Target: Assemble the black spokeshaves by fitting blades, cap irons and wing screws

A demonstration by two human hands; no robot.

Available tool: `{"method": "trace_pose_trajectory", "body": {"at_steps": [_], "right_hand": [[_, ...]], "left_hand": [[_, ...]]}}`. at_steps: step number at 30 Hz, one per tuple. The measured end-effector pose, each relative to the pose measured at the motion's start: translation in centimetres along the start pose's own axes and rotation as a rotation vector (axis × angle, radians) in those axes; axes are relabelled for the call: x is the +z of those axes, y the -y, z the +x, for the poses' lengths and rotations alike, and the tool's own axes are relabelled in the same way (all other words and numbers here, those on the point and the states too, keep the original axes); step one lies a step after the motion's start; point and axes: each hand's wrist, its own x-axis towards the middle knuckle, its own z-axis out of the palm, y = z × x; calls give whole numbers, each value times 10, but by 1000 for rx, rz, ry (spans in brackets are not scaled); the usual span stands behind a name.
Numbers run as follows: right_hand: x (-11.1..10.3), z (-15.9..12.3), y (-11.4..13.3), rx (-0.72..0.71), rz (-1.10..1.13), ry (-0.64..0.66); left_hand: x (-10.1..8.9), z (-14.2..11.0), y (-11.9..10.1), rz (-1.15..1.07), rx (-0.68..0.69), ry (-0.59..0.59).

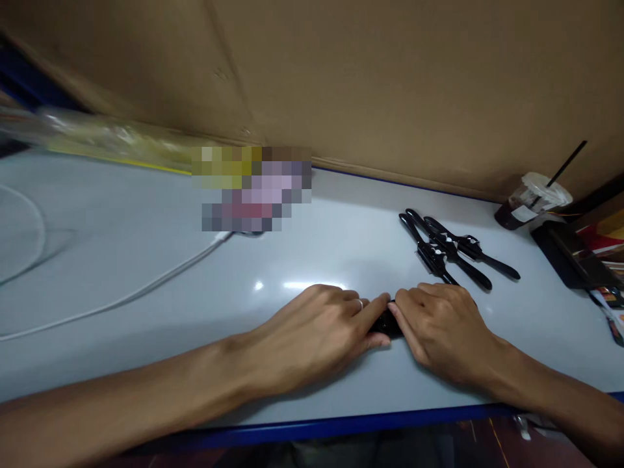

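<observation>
My left hand (322, 328) and my right hand (439, 325) meet near the table's front edge, fingers curled and pinched together on a small black object (387, 323) lying on the white tabletop (341, 240). Only a sliver of that object shows between the fingertips. A ring sits on one finger of the left hand. Just beyond the right hand lie three black watch straps (451, 250) side by side, pointing diagonally.
A white cable (121, 299) runs across the left of the table. A plastic cup with a black straw (533, 195) stands at the back right beside a black box (570, 253). A cardboard wall (390, 84) backs the table; a clear plastic roll (107, 140) lies along it.
</observation>
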Motion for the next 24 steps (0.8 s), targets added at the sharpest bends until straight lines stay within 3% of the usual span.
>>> {"method": "trace_pose_trajectory", "body": {"at_steps": [14, 20, 24], "right_hand": [[7, -2, 4, 95, 51, 42], [-3, -2, -11, -29, 101, 195], [-14, -5, -15, -86, 9, 127]], "left_hand": [[-2, 0, 0, -58, -26, 5], [-2, 1, 6, -76, 32, -2], [-1, 1, 9, -65, 42, 2]]}}
